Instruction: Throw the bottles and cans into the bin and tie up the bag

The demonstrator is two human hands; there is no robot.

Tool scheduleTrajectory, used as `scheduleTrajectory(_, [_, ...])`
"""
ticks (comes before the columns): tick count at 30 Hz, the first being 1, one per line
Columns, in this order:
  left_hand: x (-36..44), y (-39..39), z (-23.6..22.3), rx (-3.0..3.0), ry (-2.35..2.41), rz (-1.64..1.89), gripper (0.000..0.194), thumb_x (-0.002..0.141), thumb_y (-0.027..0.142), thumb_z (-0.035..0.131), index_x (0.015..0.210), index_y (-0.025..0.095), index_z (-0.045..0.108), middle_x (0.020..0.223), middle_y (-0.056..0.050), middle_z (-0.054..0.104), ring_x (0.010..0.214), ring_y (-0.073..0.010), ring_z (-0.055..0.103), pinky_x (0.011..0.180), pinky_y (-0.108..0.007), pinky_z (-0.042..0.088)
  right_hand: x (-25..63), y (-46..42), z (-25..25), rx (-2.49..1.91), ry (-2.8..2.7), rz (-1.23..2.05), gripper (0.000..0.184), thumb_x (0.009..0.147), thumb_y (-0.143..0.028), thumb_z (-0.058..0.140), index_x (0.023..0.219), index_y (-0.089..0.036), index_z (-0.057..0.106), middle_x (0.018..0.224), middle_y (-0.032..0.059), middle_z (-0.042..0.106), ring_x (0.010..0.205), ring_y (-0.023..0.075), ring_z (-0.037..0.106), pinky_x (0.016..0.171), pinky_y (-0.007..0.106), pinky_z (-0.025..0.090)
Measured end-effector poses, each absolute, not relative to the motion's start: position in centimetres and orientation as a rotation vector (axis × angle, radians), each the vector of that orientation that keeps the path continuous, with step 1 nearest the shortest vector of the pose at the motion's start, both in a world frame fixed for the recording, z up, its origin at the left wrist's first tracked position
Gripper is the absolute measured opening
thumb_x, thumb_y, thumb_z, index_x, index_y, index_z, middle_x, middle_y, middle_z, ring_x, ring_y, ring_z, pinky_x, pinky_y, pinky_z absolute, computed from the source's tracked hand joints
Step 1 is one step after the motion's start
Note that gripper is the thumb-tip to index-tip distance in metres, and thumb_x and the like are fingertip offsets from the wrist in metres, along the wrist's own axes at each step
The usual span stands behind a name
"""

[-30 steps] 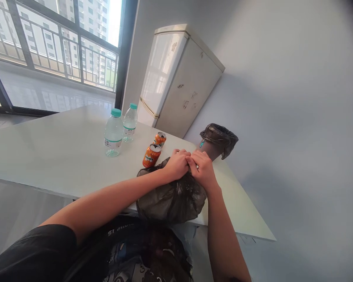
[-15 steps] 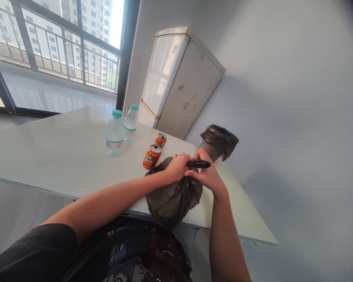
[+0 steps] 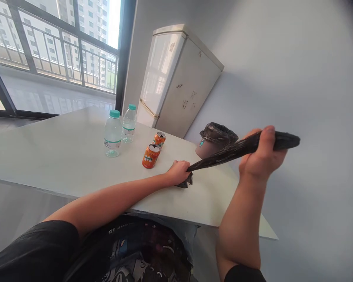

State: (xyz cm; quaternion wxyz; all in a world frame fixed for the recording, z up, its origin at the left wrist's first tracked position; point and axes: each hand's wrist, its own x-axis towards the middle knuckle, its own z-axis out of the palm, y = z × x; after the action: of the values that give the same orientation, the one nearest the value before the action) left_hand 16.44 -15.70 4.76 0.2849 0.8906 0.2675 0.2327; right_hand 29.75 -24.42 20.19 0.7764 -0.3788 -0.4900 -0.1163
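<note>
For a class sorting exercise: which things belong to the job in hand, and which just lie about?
In use:
- dark plastic bag, gripped by left hand and right hand

Apparently idle:
- front orange can, rear orange can
- front bottle, rear bottle
- bag-lined bin
- refrigerator

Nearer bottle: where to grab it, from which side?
I'd wrap the nearer bottle around its body at label height, coming in level from the left: it stands upright and round, and the other bottle sits close behind on the right.
</note>
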Motion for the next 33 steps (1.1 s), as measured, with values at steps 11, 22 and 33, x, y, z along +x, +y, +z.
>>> scheduleTrajectory(11, [16.5,-14.6,3.3,2.378,0.834,0.558,0.021,0.096,0.021,0.056,0.081,0.015,0.07,0.097,-0.015,0.078,0.099,-0.0293,0.073,0.1,-0.046,0.05,30.4,-23.8,19.8,-0.619,-1.024,0.468,0.046,0.101,-0.055,0.065,0.074,-0.022,0.048,0.066,-0.0059,0.041,0.051,0.0085,0.044,0.05,0.024,0.048])
scheduleTrajectory(22, [16.3,-14.3,3.1,2.381,0.836,0.514,0.017,0.089,0.02,0.063,0.1,0.013,0.074,0.114,-0.02,0.074,0.122,-0.0396,0.064,0.105,-0.054,0.049,36.8,-28.6,25.9,-0.432,-0.814,0.139,0.061,0.116,-0.038,0.031,0.06,-0.021,0.048,0.062,-0.0051,0.017,0.043,0.0071,0.015,0.037,0.027,0.018])
scheduleTrajectory(33, [15.1,-15.0,5.3,1.86,0.005,0.977,0.091,0.073,0.03,0.09,0.151,0.016,0.045,0.162,-0.02,0.048,0.153,-0.0324,0.044,0.129,-0.049,0.034,27.4,-21.7,17.1,-1.001,-1.252,0.423,0.062,0.087,-0.075,0.072,0.069,-0.023,0.043,0.062,-0.0056,0.036,0.049,0.0083,0.027,0.04,0.024,0.021])
